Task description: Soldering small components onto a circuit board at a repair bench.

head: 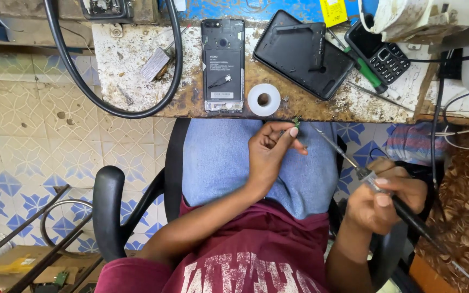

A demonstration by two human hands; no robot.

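Behind the hands, a worn bench [137,81] is holding an opened phone [222,65]. Left hand [270,152] is pinching a tiny green part [296,122]; right hand [386,198] is gripping the soldering iron [370,182]. Keeping both steady looks wise.

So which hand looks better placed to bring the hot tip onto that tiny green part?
Probably the right hand: it already grips the soldering iron, whose tip points toward the small green part. The left hand is pinching that part near the bench edge.
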